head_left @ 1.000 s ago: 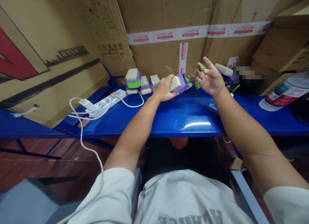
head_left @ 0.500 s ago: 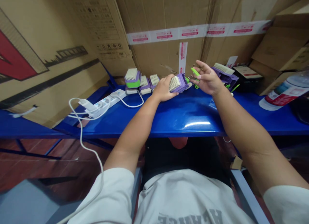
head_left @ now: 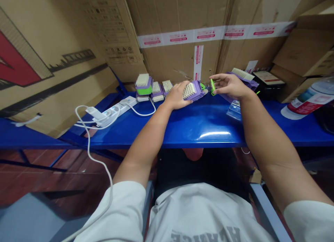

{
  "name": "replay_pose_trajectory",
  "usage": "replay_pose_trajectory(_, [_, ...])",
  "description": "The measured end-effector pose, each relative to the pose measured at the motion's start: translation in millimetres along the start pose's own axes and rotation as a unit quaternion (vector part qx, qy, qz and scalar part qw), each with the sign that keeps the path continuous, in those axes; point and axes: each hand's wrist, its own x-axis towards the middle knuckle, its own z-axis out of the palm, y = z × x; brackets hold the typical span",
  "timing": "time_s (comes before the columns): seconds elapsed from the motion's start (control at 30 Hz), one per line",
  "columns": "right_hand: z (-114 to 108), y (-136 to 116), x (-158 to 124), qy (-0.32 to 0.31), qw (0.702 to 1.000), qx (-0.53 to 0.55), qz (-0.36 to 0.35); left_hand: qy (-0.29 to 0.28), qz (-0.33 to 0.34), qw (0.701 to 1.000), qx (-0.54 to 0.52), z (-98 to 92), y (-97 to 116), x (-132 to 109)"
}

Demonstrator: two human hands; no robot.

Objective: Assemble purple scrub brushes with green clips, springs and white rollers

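Pale grey-white shirt (head_left: pixel 200 210), short sleeves (head_left: pixel 127 203); grey block lettering (head_left: pixel 206 236) across front; dark legwear (head_left: pixel 168 172).

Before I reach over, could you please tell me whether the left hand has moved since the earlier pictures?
No, not noticeably: the left hand keeps its place, below and to the left of the vertical tape strip on the cardboard.

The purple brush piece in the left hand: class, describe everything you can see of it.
The purple brush piece has a blocky body, apparently plastic, with rows of short cream bristle tufts. It sits tilted, bristles facing upward and toward the camera. The left hand grips its left end, hiding part of it. A small green part shows at its right end; whether attached is unclear. Whether it touches the blue table cannot be told.
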Motion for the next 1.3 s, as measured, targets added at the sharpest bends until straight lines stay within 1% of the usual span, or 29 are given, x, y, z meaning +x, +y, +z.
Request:
replay_pose_trajectory(0.07, [-5.0,2.1,-0.7,-0.001,1.000,-0.024,-0.004,-0.012,0.003,1.000,0.012,-1.5,-0.9,-0.2])
replay_pose_trajectory(0.23, [-12.4,6.3,-0.4,-0.008,0.999,-0.038,-0.006,-0.026,0.008,0.999,0.026,-4.8,1.7,-1.9])
replay_pose_trajectory(0.3, [-15.6,6.7,-0.1,0.002,0.999,-0.053,-0.009,-0.024,0.007,0.999,0.035,-6.0,4.8,-2.5])
replay_pose_trajectory(0.37, [-18.1,6.8,0.5,0.017,0.997,-0.078,-0.014,-0.010,-0.005,0.999,0.045,-7.1,7.6,-2.5])
replay_pose_trajectory(0.47, [-19.0,7.1,2.0,0.052,0.992,-0.103,-0.041,0.038,-0.031,0.998,0.050,-8.4,7.9,-0.9])
replay_pose_trajectory(0.67, [-17.8,4.8,3.3,0.101,0.985,-0.086,-0.106,0.163,-0.077,0.983,0.018,-10.7,-0.8,2.9])
replay_pose_trajectory(0.77, [-17.8,4.2,3.9,0.114,0.982,-0.105,-0.109,0.205,-0.114,0.972,0.000,-12.8,-1.2,2.6])
replay_pose_trajectory(0.83, [-16.7,4.6,4.4,0.117,0.981,-0.114,-0.104,0.218,-0.126,0.968,-0.011,-14.0,-0.4,2.0])
replay_pose_trajectory(0.93, [-14.7,5.6,5.2,0.111,0.981,-0.115,-0.107,0.215,-0.118,0.969,-0.006,-15.0,0.0,1.3])
replay_pose_trajectory(1.07, [-15.9,8.2,6.2,0.107,0.981,-0.119,-0.112,0.188,-0.097,0.977,0.015,-15.0,-2.2,1.1])
replay_pose_trajectory(1.3, [-16.7,21.5,8.4,0.101,0.979,-0.143,-0.100,0.161,-0.076,0.983,0.032,-11.9,-7.3,0.0])
